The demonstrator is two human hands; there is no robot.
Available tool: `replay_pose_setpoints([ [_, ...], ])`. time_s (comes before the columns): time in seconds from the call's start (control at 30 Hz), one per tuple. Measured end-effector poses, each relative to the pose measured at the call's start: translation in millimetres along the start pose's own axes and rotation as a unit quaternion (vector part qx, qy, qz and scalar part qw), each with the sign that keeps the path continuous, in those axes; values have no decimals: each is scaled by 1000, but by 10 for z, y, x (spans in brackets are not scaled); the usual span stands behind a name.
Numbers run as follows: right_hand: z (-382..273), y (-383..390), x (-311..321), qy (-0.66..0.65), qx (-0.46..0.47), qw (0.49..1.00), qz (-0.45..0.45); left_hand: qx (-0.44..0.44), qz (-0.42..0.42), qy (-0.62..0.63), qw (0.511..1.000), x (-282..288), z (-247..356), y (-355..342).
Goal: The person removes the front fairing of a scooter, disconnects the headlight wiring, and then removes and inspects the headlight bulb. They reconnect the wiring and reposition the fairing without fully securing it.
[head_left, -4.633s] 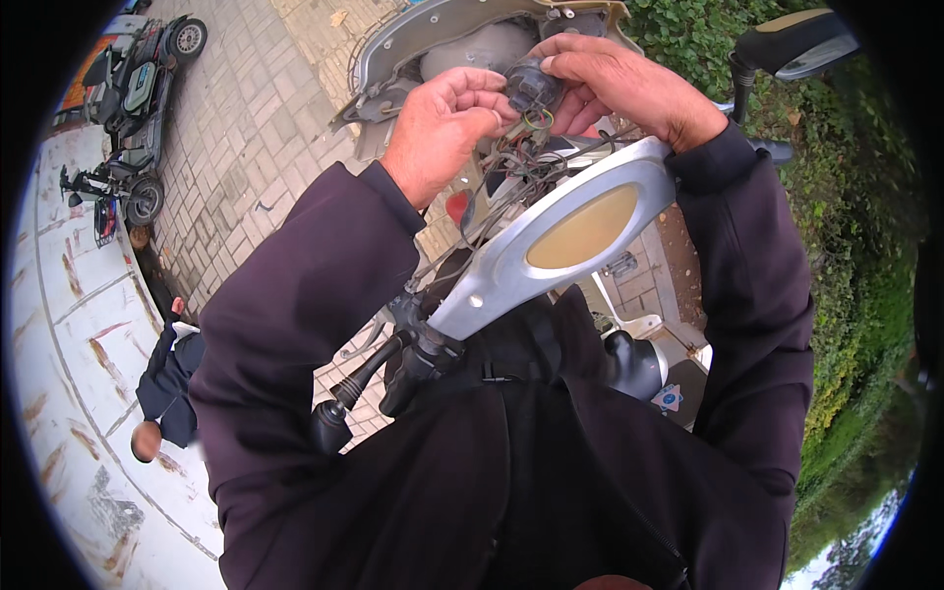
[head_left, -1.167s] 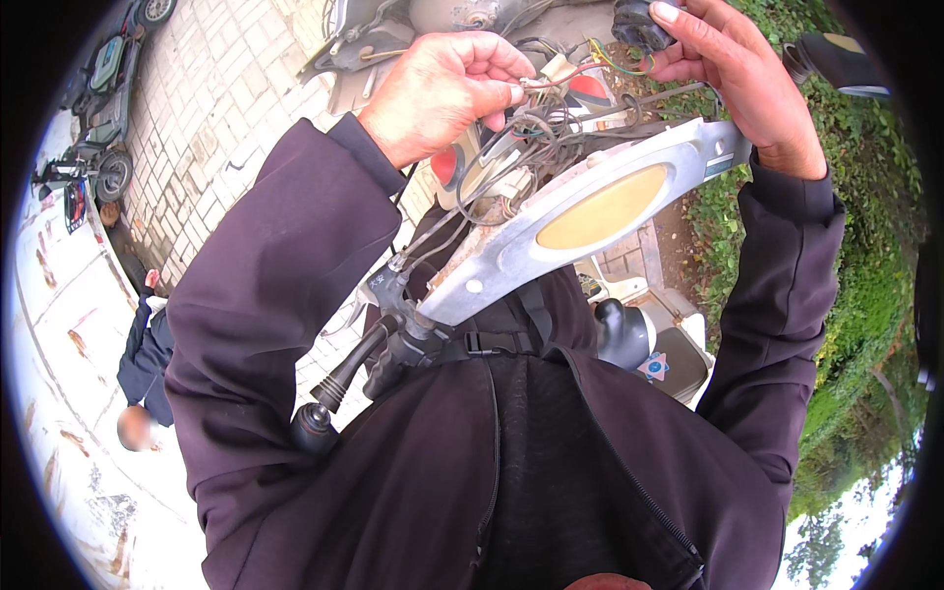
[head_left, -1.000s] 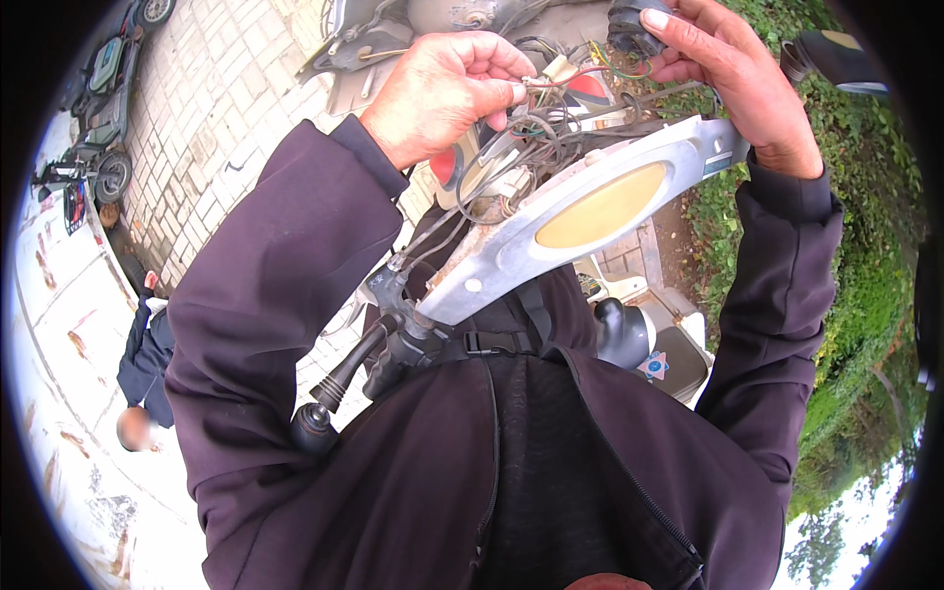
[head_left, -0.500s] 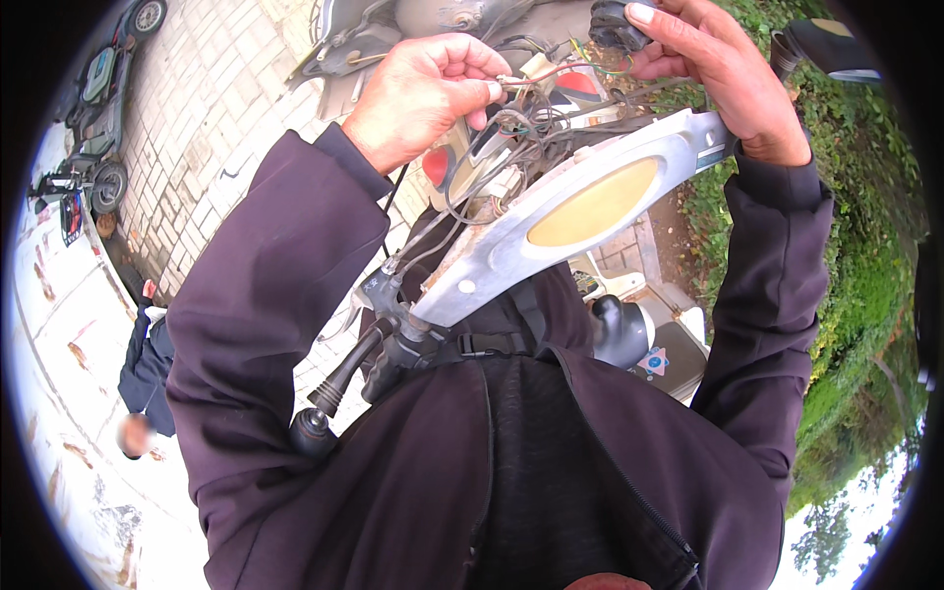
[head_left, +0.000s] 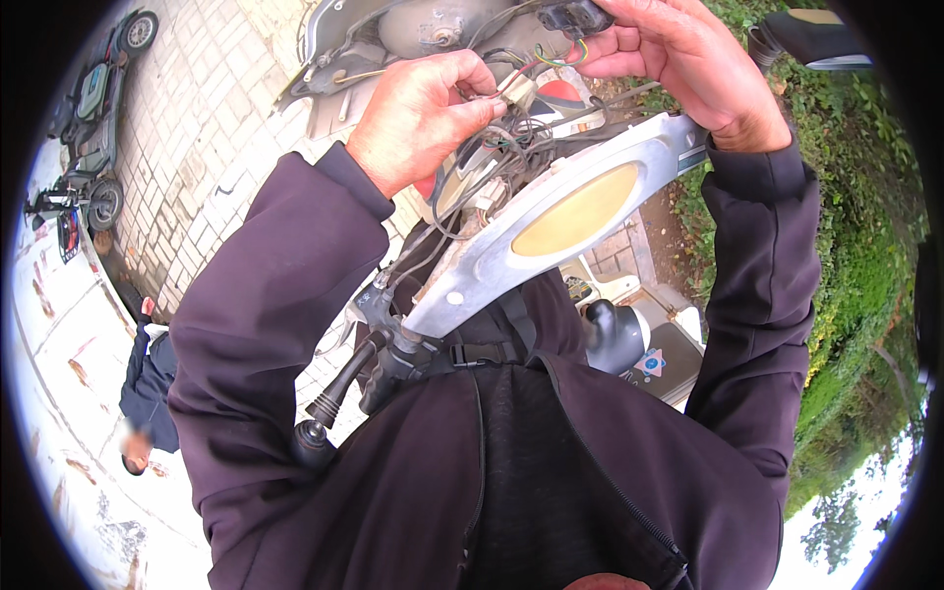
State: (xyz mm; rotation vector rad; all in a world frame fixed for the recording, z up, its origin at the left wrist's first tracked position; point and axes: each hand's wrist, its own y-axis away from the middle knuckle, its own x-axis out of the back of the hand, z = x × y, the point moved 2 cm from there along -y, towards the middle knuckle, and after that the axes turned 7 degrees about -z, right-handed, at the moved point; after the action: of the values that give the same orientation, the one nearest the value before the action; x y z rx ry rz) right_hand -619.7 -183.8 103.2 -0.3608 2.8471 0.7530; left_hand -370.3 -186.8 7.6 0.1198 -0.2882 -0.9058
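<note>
My left hand (head_left: 418, 118) pinches a thin reddish wire (head_left: 513, 77) between thumb and fingertips. My right hand (head_left: 688, 64) grips a black plastic part (head_left: 575, 17) with thin coloured wires, one of them yellow-green, curving from it toward the left hand. Below both hands, a tangle of dark wires (head_left: 521, 143) with pale connectors spills from the opened front of a scooter. Its silver-grey handlebar cover (head_left: 457, 295) carries a yellow oval panel (head_left: 578, 209) and slants up to the right, close to my right wrist. The wire's far end is hidden by my left fingers.
The left handlebar grip (head_left: 344, 385) reaches toward my left sleeve. Grey scooter body parts (head_left: 423, 29) lie beyond my hands. Another handlebar end (head_left: 811, 39) is at the upper right, before green hedge plants (head_left: 860, 246). At far left are a parked vehicle (head_left: 98, 128) and another person (head_left: 149, 383).
My right hand and the black part have shifted left, closer to my left hand. The wires between them now bend more. My left hand stays closed on its wire.
</note>
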Motion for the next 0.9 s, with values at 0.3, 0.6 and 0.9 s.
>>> replay_pose_setpoints([
  [0.3, 68, -41, -13, -30, -1, 999, 17, 13, 26, 5, 1000, -20, -127, 26],
  [0.6, 36, 2, -51, 12, 2, 1000, 0, 7, -3, 52, 999, 6, -161, 55],
  [0.9, -7, 72, -87, 40, 19, 999, -16, -15, -22, 78, 997, 7, -117, 47],
])
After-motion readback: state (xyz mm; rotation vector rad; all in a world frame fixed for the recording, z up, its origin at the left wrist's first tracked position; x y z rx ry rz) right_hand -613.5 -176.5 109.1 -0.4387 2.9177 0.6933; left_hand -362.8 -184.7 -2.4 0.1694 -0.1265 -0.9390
